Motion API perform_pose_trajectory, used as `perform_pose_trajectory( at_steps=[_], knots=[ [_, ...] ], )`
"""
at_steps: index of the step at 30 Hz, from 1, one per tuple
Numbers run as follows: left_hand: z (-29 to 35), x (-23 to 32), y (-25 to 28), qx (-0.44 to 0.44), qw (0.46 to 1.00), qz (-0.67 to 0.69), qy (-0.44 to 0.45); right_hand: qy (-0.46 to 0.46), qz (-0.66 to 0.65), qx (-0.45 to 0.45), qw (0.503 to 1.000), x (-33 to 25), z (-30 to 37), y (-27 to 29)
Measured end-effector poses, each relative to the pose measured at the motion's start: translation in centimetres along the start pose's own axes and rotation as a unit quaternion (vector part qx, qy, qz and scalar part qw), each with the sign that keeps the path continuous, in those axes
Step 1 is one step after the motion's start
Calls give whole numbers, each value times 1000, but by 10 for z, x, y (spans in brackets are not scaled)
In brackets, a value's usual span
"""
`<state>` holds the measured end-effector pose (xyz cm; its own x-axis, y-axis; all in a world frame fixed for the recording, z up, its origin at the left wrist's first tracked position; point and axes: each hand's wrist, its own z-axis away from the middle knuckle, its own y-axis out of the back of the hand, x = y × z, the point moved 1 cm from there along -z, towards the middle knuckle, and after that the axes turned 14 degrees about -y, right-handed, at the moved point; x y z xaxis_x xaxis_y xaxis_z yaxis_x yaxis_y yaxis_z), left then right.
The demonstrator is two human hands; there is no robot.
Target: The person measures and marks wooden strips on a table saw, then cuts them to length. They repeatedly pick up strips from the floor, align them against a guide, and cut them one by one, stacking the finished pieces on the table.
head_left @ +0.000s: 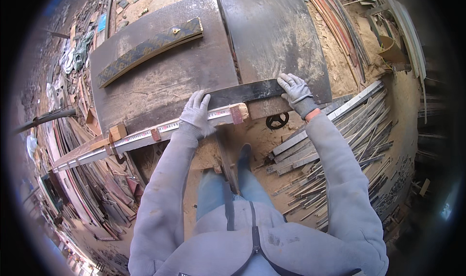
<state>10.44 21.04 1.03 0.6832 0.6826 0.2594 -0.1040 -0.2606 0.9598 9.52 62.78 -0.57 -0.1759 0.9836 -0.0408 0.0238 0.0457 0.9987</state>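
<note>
A narrow dark board (pixel 247 92) lies near the front edge of a worn metal work table (pixel 272 38), between my two gloved hands. My left hand (pixel 196 115) rests at the board's left end, fingers stretched out and thumb beside the wood. Under that wrist runs a long bar with a measuring scale (pixel 167 127). At the other end, my right hand (pixel 295 92) has its fingers bent over the board and grips it. Both gloves are grey; the undersides of the fingers are hidden.
Stacked narrow boards (pixel 150 53) lie on the table's left half. A clamp (pixel 115 150) and wood block (pixel 118 132) sit on the scale bar. Below the front edge is a black handwheel (pixel 277 121). Piles of wood strips (pixel 340 130) cover the floor on both sides.
</note>
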Motion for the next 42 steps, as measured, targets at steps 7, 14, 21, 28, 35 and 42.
perform_pose_trajectory(
  at_steps=[7, 14, 21, 28, 35, 42],
  knots=[
    [-9, 1, -3, 60, 998, 8, -18, -9, -30, 34, 999, 10, -20, -10],
    [-7, 2, -1, 61, 998, -2, -28, -22, -47, -21, 998, 0, -32, 1],
    [-22, -14, -7, 13, 999, -31, 34, -269, -122, -46, 954, -19, 32, -3],
    [-27, -26, 1, 63, 995, 70, 33, -370, -793, -117, 469, -69, 242, 3],
    [-90, -34, 39, 93, 951, 245, 162, -449, -810, 17, 376, -146, 294, 54],
    [-51, 160, 97, 105, 821, 547, 127, -388, -711, 152, 567, -174, 238, 152]
  ],
)
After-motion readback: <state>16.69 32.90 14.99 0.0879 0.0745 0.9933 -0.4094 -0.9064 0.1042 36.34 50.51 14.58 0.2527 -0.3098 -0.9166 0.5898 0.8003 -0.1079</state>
